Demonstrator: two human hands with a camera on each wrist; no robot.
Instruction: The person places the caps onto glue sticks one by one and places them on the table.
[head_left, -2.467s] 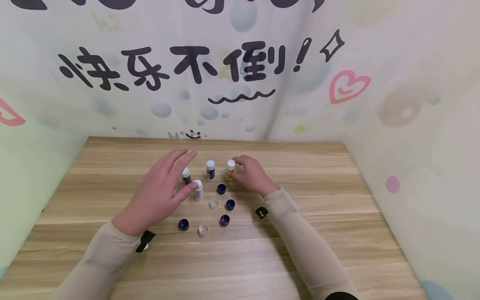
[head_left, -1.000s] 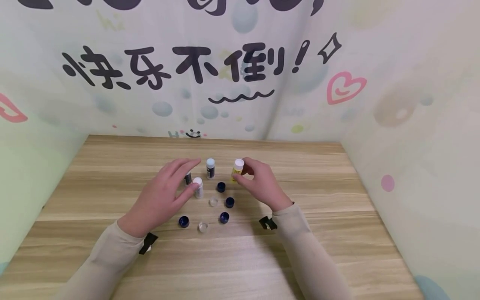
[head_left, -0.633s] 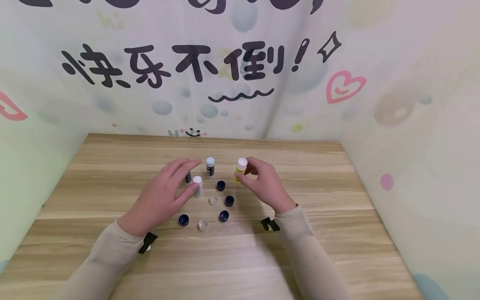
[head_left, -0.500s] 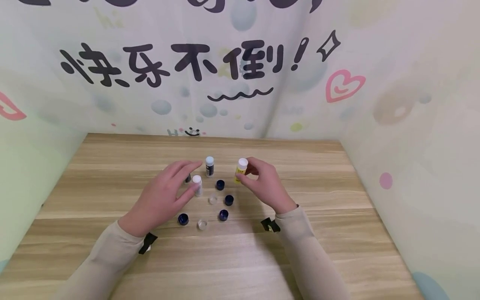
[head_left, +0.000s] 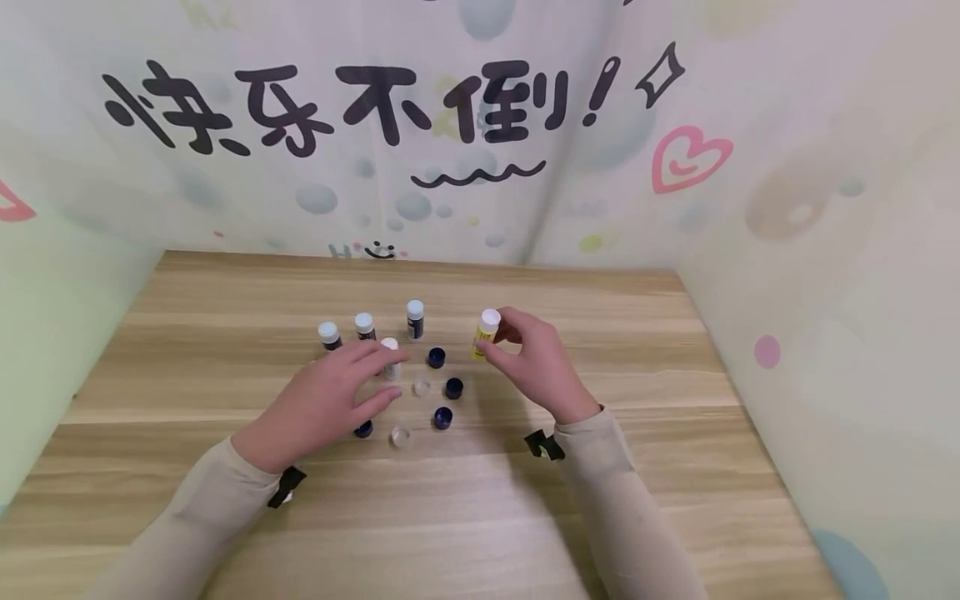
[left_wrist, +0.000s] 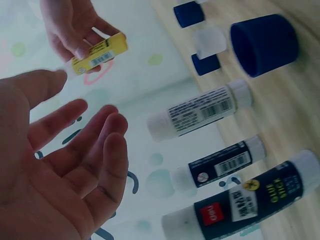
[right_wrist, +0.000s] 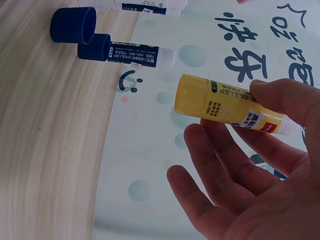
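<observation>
My right hand (head_left: 536, 362) holds a yellow glue stick (right_wrist: 210, 100) with a white top between thumb and fingers; in its wrist view the stick shows against the wall, apart from the table. My left hand (head_left: 318, 406) hovers near the other sticks, fingers loosely spread and holding nothing. In the head view its fingers overlap a white glue stick (left_wrist: 202, 112), which stands upright. Behind it are dark-labelled glue sticks: one at the back (head_left: 416, 322), one at mid left (head_left: 364, 325) and one farther left (head_left: 329, 336), its lower part hidden by the left hand.
Several dark blue caps, such as the back one (head_left: 437, 357) and the front one (head_left: 443, 418), lie on the wooden table (head_left: 420, 525). Two clear caps (head_left: 422, 386) are among them. A printed cloth wall (head_left: 450, 208) rises behind the table.
The right hand has carried the yellow glue stick to the right. The left hand has drawn back from the white stick toward the body, uncovering dark sticks. The head view has tilted down.
</observation>
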